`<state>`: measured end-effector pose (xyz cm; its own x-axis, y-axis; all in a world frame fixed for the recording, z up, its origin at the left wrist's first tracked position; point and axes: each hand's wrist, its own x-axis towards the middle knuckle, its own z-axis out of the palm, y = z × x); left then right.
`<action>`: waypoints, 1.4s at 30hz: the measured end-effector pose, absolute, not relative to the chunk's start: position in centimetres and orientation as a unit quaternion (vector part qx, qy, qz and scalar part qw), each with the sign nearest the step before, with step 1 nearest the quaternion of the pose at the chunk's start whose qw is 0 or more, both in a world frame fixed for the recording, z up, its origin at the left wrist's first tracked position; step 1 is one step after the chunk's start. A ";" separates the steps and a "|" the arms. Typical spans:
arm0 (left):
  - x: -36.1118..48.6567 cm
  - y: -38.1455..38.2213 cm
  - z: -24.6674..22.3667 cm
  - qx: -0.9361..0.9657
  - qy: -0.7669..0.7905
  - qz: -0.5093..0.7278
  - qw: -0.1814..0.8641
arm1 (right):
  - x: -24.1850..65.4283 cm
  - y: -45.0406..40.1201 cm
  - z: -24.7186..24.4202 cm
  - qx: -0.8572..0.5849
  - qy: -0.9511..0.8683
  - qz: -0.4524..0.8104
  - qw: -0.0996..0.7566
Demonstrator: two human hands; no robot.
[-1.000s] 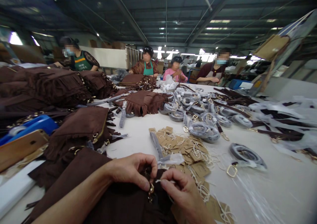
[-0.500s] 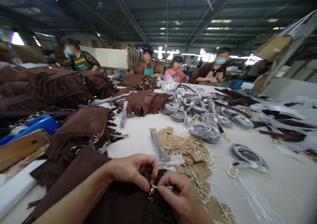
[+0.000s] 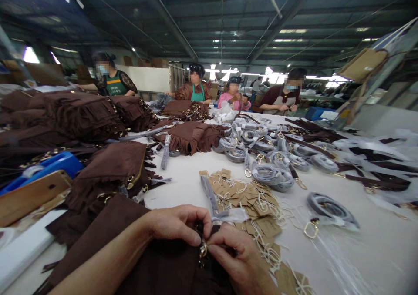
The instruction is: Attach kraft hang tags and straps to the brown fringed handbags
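A dark brown bag (image 3: 163,266) lies at the near edge, under both of my hands. My left hand (image 3: 183,225) is closed at the bag's gold metal clasp (image 3: 203,249), thumb and forefinger curled around its upper left side. Close on the right, my right hand (image 3: 237,247) pinches by the same clasp; a bit of white string showed there earlier, but now its fingertips hide most of what they hold. Brown paper tags (image 3: 248,195) with white strings lie in a loose heap just beyond my right hand.
Brown fringed bags (image 3: 81,114) are piled at the left, near a blue tape dispenser (image 3: 55,166) and a phone (image 3: 35,197). Wrapped coiled straps (image 3: 267,173) cover the middle right, with one coil (image 3: 331,208) apart. Several people work across the table.
The view has shifted slightly. My right hand's fingers have closed in nearer the clasp, and the white string between the hands is now mostly hidden. Both hands stay at the clasp.
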<state>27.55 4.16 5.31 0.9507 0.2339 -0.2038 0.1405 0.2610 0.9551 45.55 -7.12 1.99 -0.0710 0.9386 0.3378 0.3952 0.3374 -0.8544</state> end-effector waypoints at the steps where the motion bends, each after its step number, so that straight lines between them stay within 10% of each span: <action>1: 27.5 4.2 5.3 0.612 0.155 0.030 0.775 | 45.6 -7.1 2.0 -0.490 -0.675 0.291 0.469; 24: 27.3 4.5 6.3 0.707 0.171 0.034 0.685 | 45.3 -7.2 0.4 -0.493 -0.662 0.318 0.466; 42: 27.1 -1.4 5.4 0.975 0.151 0.158 0.039 | 45.2 -7.5 0.8 -0.501 -0.666 0.337 0.438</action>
